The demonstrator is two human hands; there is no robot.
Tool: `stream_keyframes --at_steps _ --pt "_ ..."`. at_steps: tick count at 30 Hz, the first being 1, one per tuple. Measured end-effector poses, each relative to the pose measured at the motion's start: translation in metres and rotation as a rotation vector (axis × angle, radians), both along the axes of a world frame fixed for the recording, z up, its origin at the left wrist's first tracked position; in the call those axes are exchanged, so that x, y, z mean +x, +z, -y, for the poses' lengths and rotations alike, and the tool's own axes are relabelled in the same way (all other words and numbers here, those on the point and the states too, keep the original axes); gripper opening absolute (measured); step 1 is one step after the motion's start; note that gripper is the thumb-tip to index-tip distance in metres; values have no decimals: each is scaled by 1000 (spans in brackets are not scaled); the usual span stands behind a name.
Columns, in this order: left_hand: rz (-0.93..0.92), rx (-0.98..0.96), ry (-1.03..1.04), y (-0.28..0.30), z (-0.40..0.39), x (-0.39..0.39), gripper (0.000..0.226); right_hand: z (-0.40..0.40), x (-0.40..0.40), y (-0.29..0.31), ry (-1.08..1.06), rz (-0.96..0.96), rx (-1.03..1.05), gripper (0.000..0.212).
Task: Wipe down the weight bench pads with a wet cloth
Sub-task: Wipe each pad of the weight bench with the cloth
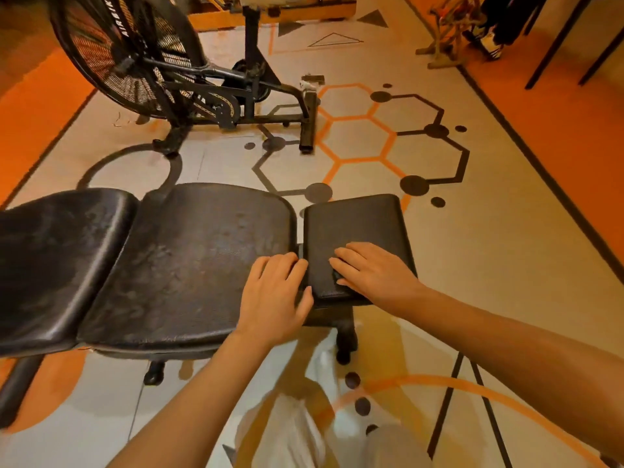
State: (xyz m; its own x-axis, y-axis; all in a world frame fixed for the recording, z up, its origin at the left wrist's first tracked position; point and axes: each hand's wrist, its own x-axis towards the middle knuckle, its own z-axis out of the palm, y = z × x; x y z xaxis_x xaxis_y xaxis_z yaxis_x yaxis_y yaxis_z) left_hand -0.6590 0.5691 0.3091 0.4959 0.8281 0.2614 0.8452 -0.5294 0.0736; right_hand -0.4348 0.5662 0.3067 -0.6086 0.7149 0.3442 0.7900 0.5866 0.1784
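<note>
Weight bench seen from above, left to right. At far left lies the back pad (57, 261), black and dulled with mottled marks; next to it the broad middle pad (189, 265) shows the same blotchy film across its surface. Beyond the bench an air bike (162, 72) stands on the patterned floor (472, 248). The left hand (275, 297) rests at the right edge of the middle pad, fingers straight and relaxed, gripping nothing, its fingertips reaching the gap between the pads. Just across that gap sits the small seat pad (354, 224), cleaner in look. On its near corner the right hand (373, 270) lies flat, fingers extended, pressing down on something dark that is probably the wet cloth (337, 275); only a sliver shows beneath the fingers, so its extent cannot be told. Judged from this, the seat pad is being wiped while the two larger pads remain to be done. Risks from here: the cloth, pinned only by flat fingers near the pad's edge, could slip off onto the floor during a stroke; the left fingertips could be caught in the gap; and a dark cloth on dark vinyl makes missed patches hard to notice.
</note>
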Motion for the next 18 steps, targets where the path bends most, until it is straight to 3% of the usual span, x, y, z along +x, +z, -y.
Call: stream_keyframes --at_steps 9,14,18 --pt "-66 -125 21 150 44 38 39 50 73 167 97 99 -188 43" --pt "-17 -87 33 176 68 81 40 57 126 215 218 233 -168 58" --pt "-8 -136 107 178 57 100 44 22 157 226 279 240 -137 48"
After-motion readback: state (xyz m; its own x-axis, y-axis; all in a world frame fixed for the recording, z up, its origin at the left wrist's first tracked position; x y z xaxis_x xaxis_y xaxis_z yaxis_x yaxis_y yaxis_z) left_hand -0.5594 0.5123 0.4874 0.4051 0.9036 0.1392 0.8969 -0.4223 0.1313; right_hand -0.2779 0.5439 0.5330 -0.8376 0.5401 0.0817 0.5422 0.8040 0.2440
